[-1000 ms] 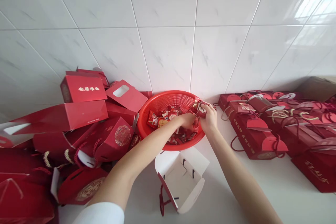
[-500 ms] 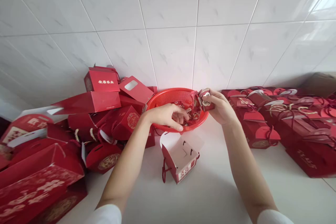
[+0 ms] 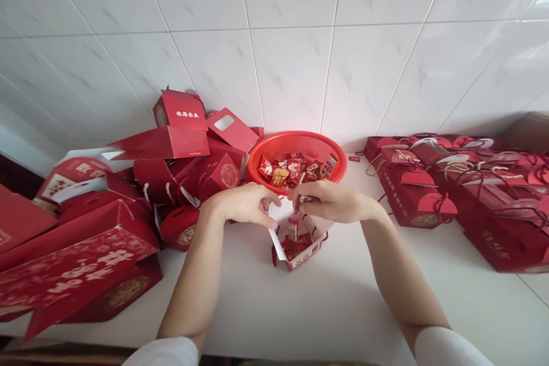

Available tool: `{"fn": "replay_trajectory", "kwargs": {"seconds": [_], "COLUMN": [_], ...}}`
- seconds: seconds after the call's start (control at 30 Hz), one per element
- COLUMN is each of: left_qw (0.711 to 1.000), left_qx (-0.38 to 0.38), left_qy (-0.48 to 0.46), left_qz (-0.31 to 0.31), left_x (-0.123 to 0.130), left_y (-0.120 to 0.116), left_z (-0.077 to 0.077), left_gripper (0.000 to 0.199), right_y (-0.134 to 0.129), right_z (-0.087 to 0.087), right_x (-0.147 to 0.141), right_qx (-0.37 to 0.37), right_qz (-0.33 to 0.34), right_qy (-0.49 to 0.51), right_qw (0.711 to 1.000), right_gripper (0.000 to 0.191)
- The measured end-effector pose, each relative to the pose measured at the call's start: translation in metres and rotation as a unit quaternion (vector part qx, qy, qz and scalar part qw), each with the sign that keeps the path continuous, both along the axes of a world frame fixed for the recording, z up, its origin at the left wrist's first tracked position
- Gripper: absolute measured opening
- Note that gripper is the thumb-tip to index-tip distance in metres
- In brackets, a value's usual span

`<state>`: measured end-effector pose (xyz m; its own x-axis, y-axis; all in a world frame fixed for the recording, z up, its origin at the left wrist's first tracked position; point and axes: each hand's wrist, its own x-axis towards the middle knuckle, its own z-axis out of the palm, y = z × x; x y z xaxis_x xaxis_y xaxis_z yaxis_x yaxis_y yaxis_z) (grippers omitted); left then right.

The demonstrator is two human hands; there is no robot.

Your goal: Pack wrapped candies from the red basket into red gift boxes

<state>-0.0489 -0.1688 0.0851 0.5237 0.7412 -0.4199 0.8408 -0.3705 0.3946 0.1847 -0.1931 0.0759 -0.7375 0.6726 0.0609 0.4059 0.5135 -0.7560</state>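
In the middle of the counter stands a small red gift box (image 3: 305,256), its top open and white inside. Several red-wrapped sweets (image 3: 292,231) lie in it, one standing upright. My left hand (image 3: 244,205) pinches the box's white flap on the left side, fingers curled and thumb at the edge. Over the box's far side is my right hand (image 3: 332,201), its fingers closed on a red-wrapped sweet (image 3: 309,199). Just behind both hands, a red plastic basket (image 3: 300,138) holds more wrapped sweets (image 3: 295,168).
Red gift boxes (image 3: 180,143) are heaped loosely on the left, some tipped over. Closed red boxes with cord handles (image 3: 407,189) stand in rows on the right. A white tiled wall (image 3: 291,68) rises behind, and a small red packet (image 3: 354,158) lies beside the basket.
Both hands have come from the basket down to the gift box. Sweets now lie in the box, which held none visible before. My left hand has taken hold of the flap.
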Motion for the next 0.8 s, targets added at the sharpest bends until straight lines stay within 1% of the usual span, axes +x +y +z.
{"fn": "replay_trajectory", "kwargs": {"seconds": [0.1, 0.27, 0.33, 0.43, 0.53, 0.63, 0.73, 0.8], "left_qw": [1.0, 0.999, 0.999, 0.999, 0.999, 0.999, 0.998, 0.997], "left_qx": [-0.017, -0.028, -0.039, -0.042, -0.033, -0.024, -0.009, -0.002], "left_qy": [-0.001, -0.005, -0.012, -0.015, -0.003, 0.005, -0.001, -0.018], "left_qz": [-0.002, -0.02, -0.026, -0.027, -0.033, -0.047, -0.066, -0.078], "left_x": [-0.002, -0.003, -0.003, -0.004, -0.004, -0.002, 0.002, 0.006], "left_y": [-0.001, -0.001, 0.0, 0.0, -0.001, -0.004, -0.007, -0.008], "left_z": [-0.003, -0.006, -0.005, -0.004, -0.003, -0.004, -0.004, -0.006], "left_gripper": [0.059, 0.058, 0.059, 0.063, 0.066, 0.064, 0.066, 0.067], "right_y": [-0.003, -0.003, -0.002, -0.001, -0.002, -0.006, -0.016, -0.025], "right_z": [-0.001, -0.008, -0.01, -0.007, 0.0, -0.002, -0.012, -0.019], "right_x": [-0.006, -0.014, -0.014, -0.009, 0.003, 0.018, 0.032, 0.039], "right_qx": [0.037, 0.018, 0.039, 0.072, 0.069, 0.064, 0.053, 0.041], "right_qz": [-0.046, -0.045, -0.068, -0.085, -0.101, -0.152, -0.194, -0.208], "right_qy": [-0.028, -0.051, -0.049, -0.027, -0.012, -0.063, -0.157, -0.188], "right_qw": [0.998, 0.998, 0.996, 0.993, 0.992, 0.984, 0.967, 0.959], "right_gripper": [0.022, 0.025, 0.028, 0.023, 0.019, 0.019, 0.023, 0.027]}}
